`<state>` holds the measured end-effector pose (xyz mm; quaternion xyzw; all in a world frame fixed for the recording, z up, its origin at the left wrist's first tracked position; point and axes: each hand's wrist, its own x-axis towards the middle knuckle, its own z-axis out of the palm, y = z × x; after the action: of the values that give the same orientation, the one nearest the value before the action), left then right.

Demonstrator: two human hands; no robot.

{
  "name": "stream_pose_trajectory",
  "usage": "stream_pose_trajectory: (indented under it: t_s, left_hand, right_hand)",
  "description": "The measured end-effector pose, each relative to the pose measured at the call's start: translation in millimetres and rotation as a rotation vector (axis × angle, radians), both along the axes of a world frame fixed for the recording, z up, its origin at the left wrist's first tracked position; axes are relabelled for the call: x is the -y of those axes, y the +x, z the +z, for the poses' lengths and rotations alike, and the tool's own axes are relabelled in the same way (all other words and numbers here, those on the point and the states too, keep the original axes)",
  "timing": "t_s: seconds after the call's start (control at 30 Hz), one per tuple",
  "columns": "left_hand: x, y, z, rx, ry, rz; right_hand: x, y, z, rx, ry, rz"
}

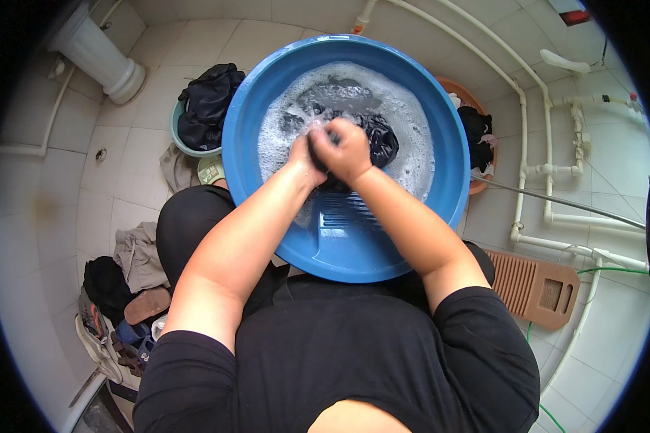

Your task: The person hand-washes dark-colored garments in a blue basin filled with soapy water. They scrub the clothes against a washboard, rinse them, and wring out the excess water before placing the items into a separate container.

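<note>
A large round blue basin [343, 263] of sudsy grey water stands before me, with a ribbed washboard slope [347, 215] moulded into its near wall. Both my hands are together above the suds near its middle. My left hand [305, 160] and my right hand [345, 150] are closed around a bunched part of a dark wet garment [379, 137]. The rest of that cloth, black and shiny, lies in the water just behind and right of my hands. Its exact kind is hidden by folds and foam.
At left, a pale green basin [195, 150] holds dark clothing. An orange basin [479, 186] of clothes stands behind on the right. A brown washboard [533, 289] lies at lower right, near white wall pipes [520, 166]. Shoes [97, 346] and clothes [139, 256] are heaped at lower left.
</note>
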<state>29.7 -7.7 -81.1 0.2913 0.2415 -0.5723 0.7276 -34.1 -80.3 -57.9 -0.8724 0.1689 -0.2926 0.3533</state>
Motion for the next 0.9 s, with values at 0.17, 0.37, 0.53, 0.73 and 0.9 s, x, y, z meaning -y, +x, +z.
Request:
stream_pose_trajectory:
  t_s: [0.17,0.37,0.53,0.73,0.9]
  left_hand:
    - [6.9,-11.9,2.6,0.155,0.044,0.018]
    - [2.6,-7.4,-13.9,0.213,0.071,-0.022]
    - [4.8,-17.4,15.8,0.372,-0.024,-0.271]
    - [-13.6,-0.7,32.4,1.697,0.363,-0.77]
    - [-27.7,0.7,28.7,2.306,0.198,-0.713]
  right_hand:
    - [-5.2,-5.7,-5.4,-0.016,0.1,-0.171]
    - [-18.7,-16.2,-5.5,0.087,-0.011,0.007]
    - [51.8,-22.3,-16.3,-0.164,0.177,-0.374]
    - [71.3,-66.8,14.7,0.118,1.009,-0.093]
    - [53.8,-108.8,52.3,-0.462,0.827,0.249]
